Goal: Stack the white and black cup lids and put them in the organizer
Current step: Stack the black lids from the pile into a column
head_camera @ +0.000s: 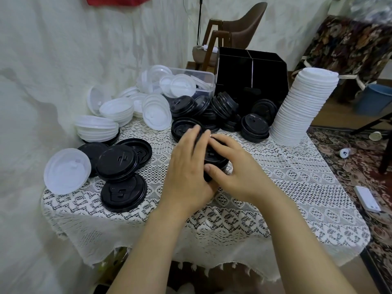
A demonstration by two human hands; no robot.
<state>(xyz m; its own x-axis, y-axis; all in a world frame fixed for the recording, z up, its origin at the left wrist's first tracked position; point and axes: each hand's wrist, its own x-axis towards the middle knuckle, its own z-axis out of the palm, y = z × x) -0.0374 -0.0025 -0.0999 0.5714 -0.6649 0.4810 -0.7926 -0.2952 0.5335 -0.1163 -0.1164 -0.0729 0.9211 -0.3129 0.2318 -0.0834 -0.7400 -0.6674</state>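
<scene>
My left hand [188,164] and my right hand [235,166] both clasp a short stack of black lids [214,157] at the middle of the table. A tall leaning stack of white lids [303,109] stands at the right. Loose black lids [118,164] lie at the left, and several more black lids [224,111] are piled in front of the black organizer [252,75], which stands at the back. White lids [106,117] are heaped at the back left. One white lid [66,170] leans at the left edge.
A clear plastic box [203,79] with white lids sits beside the organizer. A lace cloth [286,187] covers the table. A wall runs close along the left. A chair [235,30] stands behind, a blue bin [374,98] and a white device [367,198] on the carpet at right.
</scene>
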